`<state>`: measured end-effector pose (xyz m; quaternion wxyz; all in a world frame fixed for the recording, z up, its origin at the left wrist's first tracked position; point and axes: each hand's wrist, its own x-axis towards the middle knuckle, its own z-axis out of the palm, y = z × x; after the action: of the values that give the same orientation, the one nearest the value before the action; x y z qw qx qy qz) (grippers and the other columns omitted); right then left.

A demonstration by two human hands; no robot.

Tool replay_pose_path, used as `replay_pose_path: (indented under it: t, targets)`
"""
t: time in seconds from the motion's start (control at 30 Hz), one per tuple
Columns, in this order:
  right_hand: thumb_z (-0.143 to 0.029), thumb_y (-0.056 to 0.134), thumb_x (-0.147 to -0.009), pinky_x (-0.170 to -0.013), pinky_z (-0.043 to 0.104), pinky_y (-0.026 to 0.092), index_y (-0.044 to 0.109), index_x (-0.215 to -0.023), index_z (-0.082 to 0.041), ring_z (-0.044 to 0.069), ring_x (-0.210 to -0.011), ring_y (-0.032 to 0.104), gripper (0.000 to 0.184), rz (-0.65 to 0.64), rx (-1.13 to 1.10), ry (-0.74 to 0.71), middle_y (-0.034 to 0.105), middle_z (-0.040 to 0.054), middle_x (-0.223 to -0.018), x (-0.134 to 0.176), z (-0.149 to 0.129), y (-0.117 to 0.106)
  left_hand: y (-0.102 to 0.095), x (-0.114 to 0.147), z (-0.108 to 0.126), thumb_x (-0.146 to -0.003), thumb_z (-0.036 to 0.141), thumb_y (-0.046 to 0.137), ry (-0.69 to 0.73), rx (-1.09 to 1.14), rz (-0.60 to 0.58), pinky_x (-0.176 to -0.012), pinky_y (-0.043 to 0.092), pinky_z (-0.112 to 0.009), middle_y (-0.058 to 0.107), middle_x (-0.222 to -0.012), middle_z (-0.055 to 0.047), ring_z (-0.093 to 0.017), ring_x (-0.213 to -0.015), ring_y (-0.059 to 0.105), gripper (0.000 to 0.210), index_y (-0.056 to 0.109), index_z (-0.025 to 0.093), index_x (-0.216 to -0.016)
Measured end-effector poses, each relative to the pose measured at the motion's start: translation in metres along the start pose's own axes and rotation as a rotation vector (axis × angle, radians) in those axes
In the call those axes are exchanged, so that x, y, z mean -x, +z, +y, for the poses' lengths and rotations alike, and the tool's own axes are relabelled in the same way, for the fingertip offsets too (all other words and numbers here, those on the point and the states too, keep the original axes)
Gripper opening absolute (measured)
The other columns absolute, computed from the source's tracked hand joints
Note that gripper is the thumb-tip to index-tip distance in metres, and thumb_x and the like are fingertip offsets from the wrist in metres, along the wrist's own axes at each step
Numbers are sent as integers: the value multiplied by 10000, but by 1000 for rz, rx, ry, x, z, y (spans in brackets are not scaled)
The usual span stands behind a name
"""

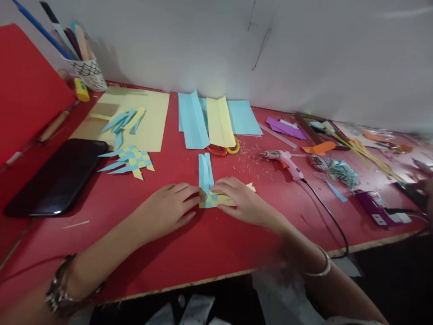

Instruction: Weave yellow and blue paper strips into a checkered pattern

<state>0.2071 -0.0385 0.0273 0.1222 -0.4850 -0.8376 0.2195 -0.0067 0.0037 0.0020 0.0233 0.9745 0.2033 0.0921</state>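
Observation:
A small woven piece of blue and yellow paper strips (207,199) lies on the red tabletop between my hands. Its blue strips (204,169) point toward the wall, and its yellow strips (226,201) run right, under my right hand. My left hand (176,203) rests at the weave's left edge, fingers stretched out, the fingertips touching it and the thumb apart. Over the yellow strips, my right hand (241,201) has its fingers and thumb on either side of them, closed lightly on them. A second woven piece (133,160) with loose blue ends lies to the left.
A black phone (57,176) lies left. Loose cut strips (125,122) sit on a yellow sheet (155,117). Folded blue paper (194,122) and yellow paper (219,122) partly cover scissors (233,146). A pink glue gun (284,160) and purple power socket (377,210) stand right.

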Motion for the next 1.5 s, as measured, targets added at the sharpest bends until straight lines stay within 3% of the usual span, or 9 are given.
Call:
replay_pose_path:
  t: [0.3,0.5,0.67,0.83,0.97,1.1,1.2,1.33,1.5]
  targets:
    - [-186,485,-809,-836,358,426,514,-1096,-150,199,-974,504,290,-147,10,13,560,103,-1060,18,-23,-1,-1,24,32,-861,313,412,-6,-85,22,-845,411,-330,641,-1034,-74,-198,-931,563,312,600,171,-1067]
    - [-119,356,-866,-860,341,412,554,-1060,-169,179,-988,501,281,-35,98,-44,558,89,-1073,-5,-16,-8,6,27,53,-873,481,328,8,-86,145,-937,326,-322,543,-1250,-46,-190,-1077,509,499,508,163,-1213]
    - [-142,406,-849,-900,376,391,578,-1027,-182,196,-1026,484,251,-42,121,-138,547,83,-1133,-29,1,-3,11,25,61,-825,575,347,-5,3,9,-975,302,-352,429,-1346,-70,-222,-1201,416,647,415,128,-1289]
    - [-254,497,-809,-999,439,300,415,-1225,-175,213,-1195,382,431,104,0,10,458,116,-1269,-32,14,5,8,25,61,-806,583,372,-59,166,-117,-1017,272,-405,304,-1415,-68,-237,-1277,310,697,295,155,-1351]
    - [-263,516,-788,-1013,473,255,346,-1281,-191,230,-1237,330,527,46,-15,78,402,113,-1323,-40,13,3,6,24,61,-795,584,390,-81,204,-152,-1028,261,-418,283,-1420,-68,-250,-1290,286,702,301,162,-1349]
    - [-215,484,-785,-972,470,292,387,-1242,-193,226,-1149,413,467,41,-24,83,465,107,-1245,-50,12,1,4,23,61,-796,580,393,-84,218,-157,-1028,265,-402,293,-1415,-67,-243,-1286,298,697,302,166,-1349]
    - [-200,511,-750,-829,379,412,431,-1179,-165,173,-888,530,438,71,-144,128,549,90,-1050,-54,17,3,4,23,61,-796,569,401,-80,214,-165,-1025,264,-409,284,-1418,-68,-249,-1289,290,691,305,165,-1348]
    - [-198,508,-729,-656,277,431,475,-1043,-159,102,-605,480,318,180,-370,215,514,-24,-703,-53,21,8,5,24,61,-797,572,395,-76,207,-164,-1021,262,-413,274,-1421,-66,-253,-1287,293,693,302,163,-1350]
    - [-209,536,-687,-634,256,420,461,-948,-181,88,-581,480,274,292,-504,271,508,-45,-692,-52,17,16,8,24,61,-803,569,387,-71,199,-126,-1022,260,-407,279,-1421,-63,-244,-1285,297,686,303,161,-1348]
